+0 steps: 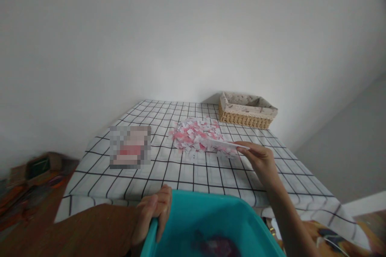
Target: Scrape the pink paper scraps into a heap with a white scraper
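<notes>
Closest to the camera, clasps a deep, smooth-walled turquoise plastic bin (205,207) by its left rim with the left hand (157,209), fingers curled over the edge. Contains, below and right of that clasp, a dark reddish thing (218,245) too blurred to make out. With the right hand (261,156), pinches one end of a thin, flat, straight white strip (227,143) between thumb and fingers, above the black-gridded white tablecloth (181,176). Points leftward from the pinch, long axis running mostly crosswise and slightly away, free end over a loose pile of small, flat, angular pink and white paper-like scraps (193,133). Looks plain, pale and narrow, seen nearly edge-on; cannot tell whether touching the scraps beneath. Beyond the pinch, near the wall, seen as a rectangular tan woven basket (247,118) with a mottled pale cloth lining. Well left of the pinch, on the same cloth, pixelated into pink and grey blocks: a flat rectangular item (130,147).
</notes>
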A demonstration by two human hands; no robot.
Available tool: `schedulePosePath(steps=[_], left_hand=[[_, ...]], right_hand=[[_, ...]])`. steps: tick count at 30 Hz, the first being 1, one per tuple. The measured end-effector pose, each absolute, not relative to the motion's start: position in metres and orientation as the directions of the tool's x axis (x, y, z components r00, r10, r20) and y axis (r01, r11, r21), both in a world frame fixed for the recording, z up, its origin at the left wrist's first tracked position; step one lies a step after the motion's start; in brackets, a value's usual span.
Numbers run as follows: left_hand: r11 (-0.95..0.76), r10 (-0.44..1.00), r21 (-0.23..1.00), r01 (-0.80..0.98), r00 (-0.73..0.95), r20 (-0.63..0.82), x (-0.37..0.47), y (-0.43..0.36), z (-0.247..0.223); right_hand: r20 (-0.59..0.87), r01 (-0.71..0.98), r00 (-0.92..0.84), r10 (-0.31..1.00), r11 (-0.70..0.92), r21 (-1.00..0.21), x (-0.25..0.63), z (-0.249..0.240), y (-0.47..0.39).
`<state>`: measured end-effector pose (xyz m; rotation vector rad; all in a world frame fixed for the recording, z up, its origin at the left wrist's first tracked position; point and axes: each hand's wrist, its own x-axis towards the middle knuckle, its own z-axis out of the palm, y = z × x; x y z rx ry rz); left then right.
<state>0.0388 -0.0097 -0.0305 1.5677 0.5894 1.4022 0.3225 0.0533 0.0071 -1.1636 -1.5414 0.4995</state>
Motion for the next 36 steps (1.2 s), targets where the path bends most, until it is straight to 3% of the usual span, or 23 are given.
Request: schedulePosePath(steps=[8,21,26,32,36], left_hand=[[-0.525,0.757,0.839,-0.144,0.372,0.538,0.030,-0.001,-0.026],[-0.474,0.797,0.867,-0.152,0.345,0.496,0.030,-0.003,-0.033],[-0.568,0.742,0.791,-0.228,0.273,0.612,0.034,0.001,-0.039],[-0.539,0.759,0.828,-0.158,0.336,0.558,0.033,0.001,-0.037],[-0.552,0.770,0.809,-0.201,0.251,0.587,0.034,-0.002,-0.029]], right_hand=[[0.490,0.423,0.074,0.869,0.418,-0.804,0.323,0.008,0.053],[0.499,0.388,0.144,0.854,0.415,-0.823,0.324,0.009,0.052],[0.480,0.375,0.110,0.870,0.411,-0.831,0.322,0.010,0.051],[0.472,0.351,0.100,0.876,0.413,-0.840,0.321,0.012,0.049],[0.465,0.348,0.094,0.880,0.409,-0.844,0.321,0.012,0.049]])
